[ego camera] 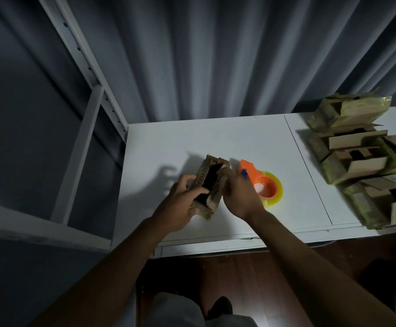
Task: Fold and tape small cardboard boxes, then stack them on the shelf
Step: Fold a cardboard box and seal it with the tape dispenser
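A small cardboard box [210, 185] sits just left of the frame's centre on the white desk [192, 138], its long axis running from lower left to upper right, its dark open side facing up. The left hand [180, 204] grips its near left end, thumb curled over the rim. The right hand [239, 194] pinches the box's right wall; its fingertips are hidden behind the hand. Just right, an orange tape dispenser [260, 182] is partly covered by that hand. More boxes [362, 156] are piled at the right edge, cut off by the frame. A shelf frame [81, 138] stands dim at left.
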